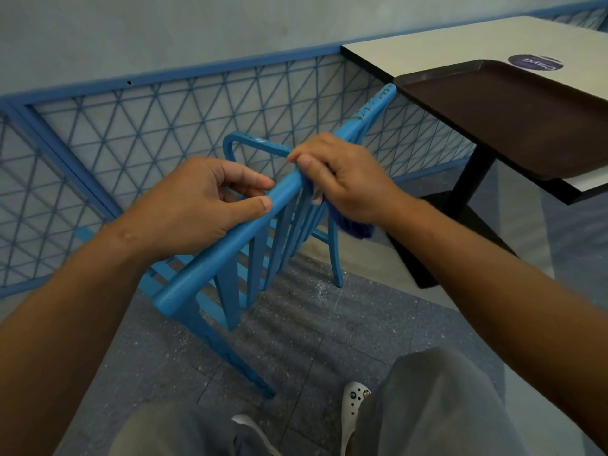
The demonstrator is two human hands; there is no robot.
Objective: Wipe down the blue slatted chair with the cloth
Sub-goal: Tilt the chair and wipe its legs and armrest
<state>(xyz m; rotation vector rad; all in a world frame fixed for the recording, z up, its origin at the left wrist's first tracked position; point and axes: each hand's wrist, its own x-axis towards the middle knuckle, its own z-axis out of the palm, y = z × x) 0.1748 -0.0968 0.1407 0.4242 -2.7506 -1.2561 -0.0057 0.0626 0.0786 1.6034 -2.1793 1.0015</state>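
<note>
Blue slatted chair (230, 245) sits centre frame on the grey floor (329, 324), top rail running diagonally from lower left to upper right. Left hand (194, 205) grips the rail mid-length, fingers (250, 179) curled over it, thumb underneath. Right hand (342, 182) just up-rail, fingers bunched and pinching the blue cloth (355, 225) against the rail; cloth hangs below the palm. Desk (460, 44) at upper right carries a dark brown tray (510, 120). Blue wire mesh panel (164, 126) behind the chair.
</note>
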